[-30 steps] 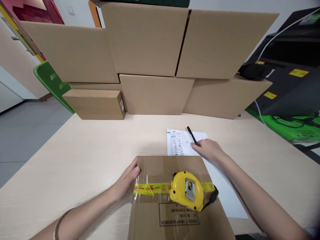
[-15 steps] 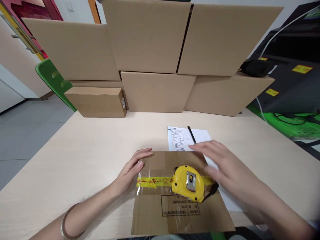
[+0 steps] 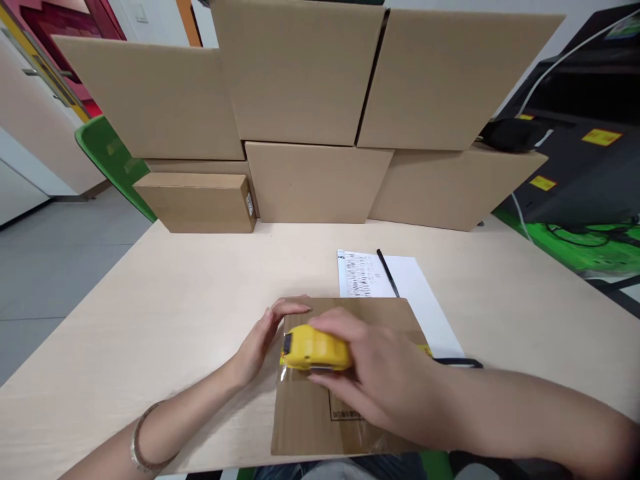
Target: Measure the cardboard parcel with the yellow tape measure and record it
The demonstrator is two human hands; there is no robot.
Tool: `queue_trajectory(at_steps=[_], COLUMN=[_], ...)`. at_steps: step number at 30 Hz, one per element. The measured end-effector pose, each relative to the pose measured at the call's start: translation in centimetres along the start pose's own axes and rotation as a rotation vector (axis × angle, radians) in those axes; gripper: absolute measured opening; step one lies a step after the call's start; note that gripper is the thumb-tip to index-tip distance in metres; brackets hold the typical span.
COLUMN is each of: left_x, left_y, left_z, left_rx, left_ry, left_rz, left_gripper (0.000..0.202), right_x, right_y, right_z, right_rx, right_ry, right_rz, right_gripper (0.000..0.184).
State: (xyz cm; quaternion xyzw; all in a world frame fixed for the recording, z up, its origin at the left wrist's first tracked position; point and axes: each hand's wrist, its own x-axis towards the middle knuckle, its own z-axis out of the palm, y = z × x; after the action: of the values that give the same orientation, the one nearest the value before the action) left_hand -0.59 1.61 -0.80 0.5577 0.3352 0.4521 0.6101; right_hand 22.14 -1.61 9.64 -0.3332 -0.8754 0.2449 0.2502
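A taped brown cardboard box [image 3: 305, 413] lies at the table's near edge, a printed frame on its top partly covered. My left hand [image 3: 255, 347] holds the box at its far left corner, fingertips over the edge. Gripped between the thumb and fingers of my right hand [image 3: 385, 373] is a yellow tape measure [image 3: 317, 348], tilted on its side over the left part of the box top. Its black wrist strap [image 3: 457, 363] trails out past the box's right side. Whether any blade is pulled out, I cannot tell.
Beyond the box lie a written paper sheet [image 3: 380, 280] and a black pen [image 3: 387, 272]. Large cartons [image 3: 315, 180] are stacked along the table's back, with a smaller carton [image 3: 200, 207] before them at left. A green chair [image 3: 110, 160] stands behind the left side.
My right hand has closed on the tape measure, which lay on the box, and has lifted and turned it leftward. The left hand stays at the box's corner.
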Motion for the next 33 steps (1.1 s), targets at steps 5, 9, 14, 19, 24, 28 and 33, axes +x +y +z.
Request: queue_trajectory(at_steps=[5,9,14,19,24,28,33], left_x=[-0.3,0.0,0.3,0.5,0.8,0.9,0.9], left_y=[0.6,1.1,0.2,-0.2,-0.1,0.0,-0.1], left_z=[-0.2,-0.8,-1.5,-1.6,-1.4,-1.3,-1.4], left_rx=[-0.006,0.132,0.189,0.205,0.204,0.211,0.208], left_ry=[-0.082,-0.161,-0.224,-0.255,-0.257,-0.247,-0.248], left_rz=[0.012,0.060,0.174,0.198,0.225,0.244,0.223], left_gripper=[0.062,0.038,0.044,0.045,0.047,0.046,0.046], right_x=[2.9,1.9,-1.2,-6.8,-12.7,-14.4,-13.7], right_y=[-0.6,-0.1,1.4,5.0,8.6,9.1,7.9], right_z=[1.0,0.4,-2.5,-7.9,-10.9,-10.1,-10.4], right_rx=[-0.232,-0.242,-0.066,0.000,0.011,0.038,0.032], right_ry=[-0.176,-0.185,-0.135,-0.104,0.023,0.041,0.032], right_rz=[-0.133,-0.096,0.086,0.319,0.603,0.692,0.641], right_gripper=[0.070,0.060,0.054,0.038,0.044,0.047,0.047])
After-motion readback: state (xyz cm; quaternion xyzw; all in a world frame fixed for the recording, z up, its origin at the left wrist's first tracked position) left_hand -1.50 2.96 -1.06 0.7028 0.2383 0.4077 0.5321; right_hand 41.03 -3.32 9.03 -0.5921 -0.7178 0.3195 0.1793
